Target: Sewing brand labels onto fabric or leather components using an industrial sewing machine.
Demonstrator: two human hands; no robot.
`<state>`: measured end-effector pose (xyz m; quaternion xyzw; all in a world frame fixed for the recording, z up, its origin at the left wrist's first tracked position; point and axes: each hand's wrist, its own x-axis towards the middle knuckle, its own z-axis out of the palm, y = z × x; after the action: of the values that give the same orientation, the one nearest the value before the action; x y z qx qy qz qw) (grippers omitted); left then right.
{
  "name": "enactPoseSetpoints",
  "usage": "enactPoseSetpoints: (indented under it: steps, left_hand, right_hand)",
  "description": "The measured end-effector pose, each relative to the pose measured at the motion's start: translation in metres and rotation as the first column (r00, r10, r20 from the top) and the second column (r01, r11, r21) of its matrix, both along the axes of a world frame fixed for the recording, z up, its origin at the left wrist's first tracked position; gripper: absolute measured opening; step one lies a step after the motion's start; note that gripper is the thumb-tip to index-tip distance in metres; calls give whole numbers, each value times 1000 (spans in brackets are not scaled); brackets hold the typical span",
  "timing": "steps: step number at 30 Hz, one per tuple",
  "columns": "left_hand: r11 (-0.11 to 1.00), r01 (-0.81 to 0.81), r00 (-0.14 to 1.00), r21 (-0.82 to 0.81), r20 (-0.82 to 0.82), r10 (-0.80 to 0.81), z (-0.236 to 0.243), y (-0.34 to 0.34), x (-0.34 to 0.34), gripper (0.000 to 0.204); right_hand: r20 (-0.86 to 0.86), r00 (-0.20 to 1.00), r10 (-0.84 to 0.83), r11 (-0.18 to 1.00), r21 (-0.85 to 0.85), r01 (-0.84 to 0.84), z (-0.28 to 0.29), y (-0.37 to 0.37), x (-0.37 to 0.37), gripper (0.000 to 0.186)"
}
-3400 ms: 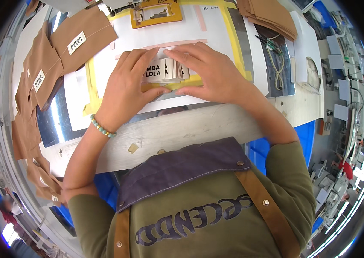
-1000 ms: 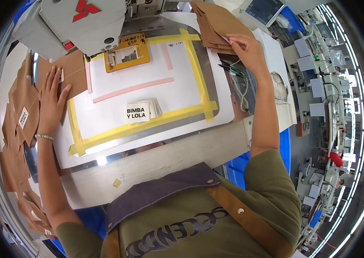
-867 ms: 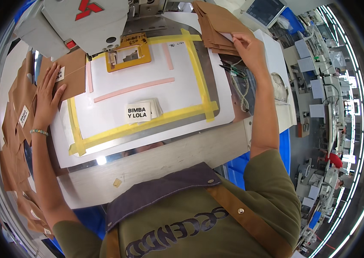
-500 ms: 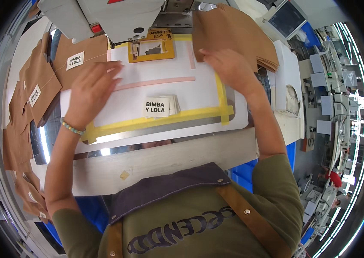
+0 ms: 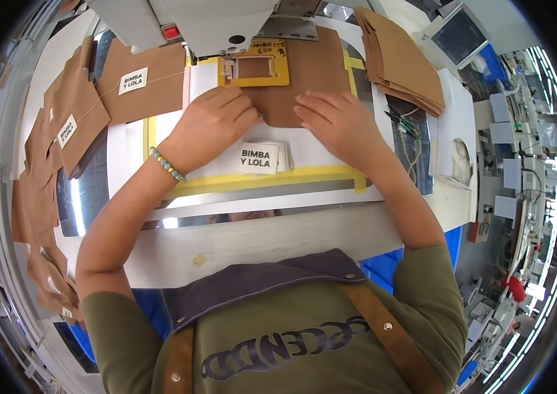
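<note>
A brown flat fabric piece (image 5: 318, 69) lies under the yellow frame (image 5: 256, 81) of the sewing machine (image 5: 219, 23), its brown showing through the frame's window. At the piece's near left corner, just below the frame, my left hand (image 5: 214, 123) is closed with bent fingers. My right hand (image 5: 339, 125) holds the near edge further right, fingers bent over it; the thumb tips are partly hidden. Between my wrists, a small stack of white labels (image 5: 258, 158) with black lettering rests on the white work plate (image 5: 206, 172), apart from both hands.
A stack of brown pieces (image 5: 400, 65) stands at the far right. Labelled brown pieces (image 5: 153, 98) spread along the left, linked by thread. Yellow tape (image 5: 278, 174) edges the plate. Loose threads (image 5: 415, 141) and a white box (image 5: 454, 128) are on the right, below a screen (image 5: 459, 38).
The brown piece has come from the right stack leftward under the yellow frame. My left hand moved right to its corner; my right hand moved nearer me with the piece.
</note>
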<state>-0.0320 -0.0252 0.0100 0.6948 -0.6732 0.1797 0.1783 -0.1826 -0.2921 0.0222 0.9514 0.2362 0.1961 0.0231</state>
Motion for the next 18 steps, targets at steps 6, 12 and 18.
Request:
enactPoseSetpoints:
  steps: [6,12,18]
  left_hand:
    - [984,-177,976,-15,130,177,-2,46,16,26]
    - [944,-318,941,87,148,303,-1,63,4,36]
    - [915,-351,911,200,-151,383,3,71,-23,59]
  right_hand:
    - [-219,958,-187,977,60,205,-5,3,-14,62]
    - [-248,953,-171,976,87,198,-10,10,-3,69]
    - [-293,946,-135,975,129,180,-12,5,1,72]
